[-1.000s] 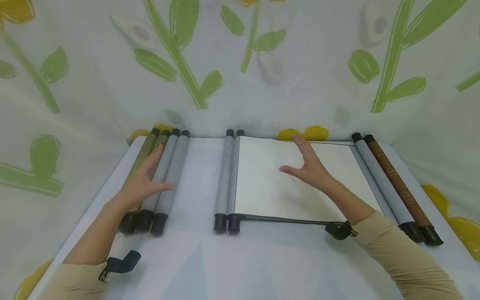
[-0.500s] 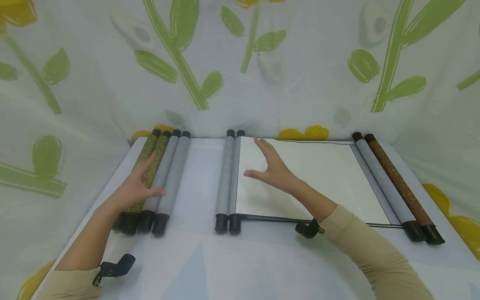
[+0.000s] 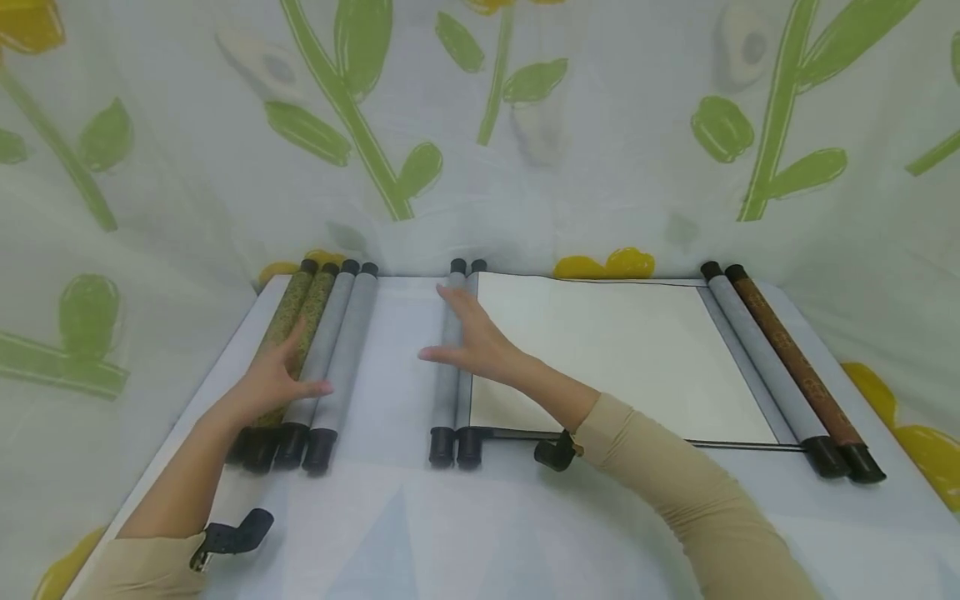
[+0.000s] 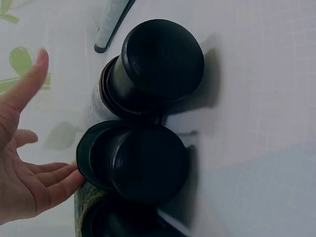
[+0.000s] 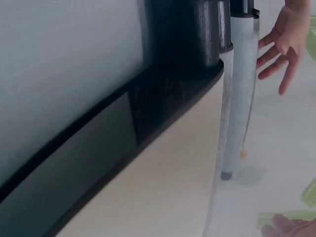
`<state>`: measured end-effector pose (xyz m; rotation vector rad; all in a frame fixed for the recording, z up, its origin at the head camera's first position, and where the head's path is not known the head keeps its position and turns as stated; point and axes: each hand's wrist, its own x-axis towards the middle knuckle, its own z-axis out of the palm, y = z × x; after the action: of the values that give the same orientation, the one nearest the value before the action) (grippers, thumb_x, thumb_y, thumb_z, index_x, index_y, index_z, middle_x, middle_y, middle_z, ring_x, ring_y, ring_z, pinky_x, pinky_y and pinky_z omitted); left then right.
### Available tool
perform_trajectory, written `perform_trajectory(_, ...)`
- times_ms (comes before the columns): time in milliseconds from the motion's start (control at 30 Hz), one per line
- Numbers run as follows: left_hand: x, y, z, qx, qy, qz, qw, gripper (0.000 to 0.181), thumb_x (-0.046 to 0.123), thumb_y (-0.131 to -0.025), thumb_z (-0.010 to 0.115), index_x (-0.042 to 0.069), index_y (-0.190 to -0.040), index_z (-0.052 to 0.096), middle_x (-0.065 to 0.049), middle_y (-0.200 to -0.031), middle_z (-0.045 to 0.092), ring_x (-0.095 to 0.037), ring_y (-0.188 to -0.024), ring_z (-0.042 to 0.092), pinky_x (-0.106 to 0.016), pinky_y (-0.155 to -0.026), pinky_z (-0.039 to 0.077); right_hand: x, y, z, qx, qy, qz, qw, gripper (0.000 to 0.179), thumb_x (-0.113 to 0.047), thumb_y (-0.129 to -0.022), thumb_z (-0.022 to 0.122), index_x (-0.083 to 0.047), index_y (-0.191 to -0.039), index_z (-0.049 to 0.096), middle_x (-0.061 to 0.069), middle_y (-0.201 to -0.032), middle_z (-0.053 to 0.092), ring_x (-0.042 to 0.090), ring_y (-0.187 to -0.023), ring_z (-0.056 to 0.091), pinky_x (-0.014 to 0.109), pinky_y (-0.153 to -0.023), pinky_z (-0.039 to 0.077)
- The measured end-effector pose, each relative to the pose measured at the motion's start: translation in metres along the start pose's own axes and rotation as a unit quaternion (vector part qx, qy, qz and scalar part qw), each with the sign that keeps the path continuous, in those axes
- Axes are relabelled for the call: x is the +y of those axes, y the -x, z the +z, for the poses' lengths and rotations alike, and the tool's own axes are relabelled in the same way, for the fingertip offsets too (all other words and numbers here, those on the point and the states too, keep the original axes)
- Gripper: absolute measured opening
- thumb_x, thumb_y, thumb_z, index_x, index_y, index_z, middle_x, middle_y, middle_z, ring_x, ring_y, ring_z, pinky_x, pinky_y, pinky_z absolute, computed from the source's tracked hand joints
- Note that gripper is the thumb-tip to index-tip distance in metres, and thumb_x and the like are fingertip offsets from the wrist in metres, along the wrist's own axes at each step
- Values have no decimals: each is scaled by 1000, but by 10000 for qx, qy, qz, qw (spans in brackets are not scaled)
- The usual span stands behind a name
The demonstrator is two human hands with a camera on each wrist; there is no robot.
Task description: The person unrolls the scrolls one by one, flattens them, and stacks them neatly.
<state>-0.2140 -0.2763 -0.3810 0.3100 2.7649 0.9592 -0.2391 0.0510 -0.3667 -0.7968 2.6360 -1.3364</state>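
Observation:
My left hand hovers with thumb and fingers spread over two green-patterned rolled scrolls on the left of the table. Beside these lie two grey rolled scrolls. In the left wrist view, black end knobs loom large next to the hand, its fingertips right at one of them. My right hand, fingers also apart, is above the left end of an unrolled scroll with a blank cream sheet. Two grey rollers with black ends lie under that hand, which holds nothing.
At the right end of the sheet lies a grey roll, with a brown patterned scroll alongside. A white curtain with leaf prints hangs behind the table. Both wrists carry black camera mounts.
My right hand has moved left across the cream sheet to its left rollers. My left hand has shifted slightly left and down. The scrolls have stayed in place.

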Motion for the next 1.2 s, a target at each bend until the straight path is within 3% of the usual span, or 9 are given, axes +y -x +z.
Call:
perform_trajectory(233, 2, -3, 3, -150, -358, -384, 9985, 104, 44, -79, 73, -11, -146, 15, -42, -136, 34, -54, -123, 38, -59, -96, 39, -8, -18, 26, -545, 180, 249, 9980, 93, -40, -83, 70, -12, -152, 14, 10, -157, 16, 24, -144, 15, 44, -114, 22)
perform_trajectory(333, 5, -6, 3, -280, -571, -476, 9968, 100, 47, -78, 73, -8, -145, 23, -41, -136, 36, -53, -122, 39, -59, -93, 40, -12, -23, 35, -795, 151, 250, 9964, 91, -38, -85, 68, -8, -152, 14, 8, -157, 19, 23, -144, 17, 40, -114, 21)
perform_trajectory(533, 12, -12, 11, -951, -873, -668, 9894, 104, 52, -73, 75, -2, -147, 26, -37, -141, 32, -52, -127, 33, -64, -95, 36, -19, -29, 46, -1205, 21, 467, 9916, 90, -39, -86, 67, -10, -152, 13, 12, -155, 23, 27, -137, 33, 38, -110, 30)
perform_trajectory(667, 11, -14, 22, -927, -1206, -572, 9867, 107, 55, -69, 76, -2, -146, 27, -38, -139, 35, -52, -124, 38, -63, -92, 39, -19, -31, 54, -1409, 101, 647, 9879, 89, -40, -87, 66, -10, -152, 13, 14, -153, 27, 28, -132, 40, 36, -108, 34)
perform_trajectory(800, 9, -14, 27, -816, -1087, -561, 9891, 108, 57, -70, 75, 0, -147, 26, -38, -138, 35, -55, -123, 37, -64, -90, 39, -20, -34, 63, -1552, 104, 895, 9838, 87, -40, -88, 65, -12, -152, 14, 14, -151, 31, 24, -135, 37, 36, -108, 33)
perform_trajectory(1067, 10, -13, 37, -716, -457, -894, 9924, 108, 55, -72, 75, 6, -150, 18, -40, -144, 20, -59, -128, 21, -73, -91, 30, -18, -48, 75, -1758, -52, 1531, 9724, 83, -36, -88, 65, -16, -152, 17, 8, -154, 29, 21, -139, 31, 34, -110, 30)
perform_trajectory(1200, 14, -15, 43, -699, -236, -884, 9933, 110, 54, -72, 75, 6, -150, 14, -39, -144, 20, -57, -130, 23, -70, -93, 31, -18, -56, 81, -1734, -685, 1825, 9654, 81, -26, -88, 68, -19, -152, 18, 15, -146, 38, 27, -117, 53, 35, -94, 47)
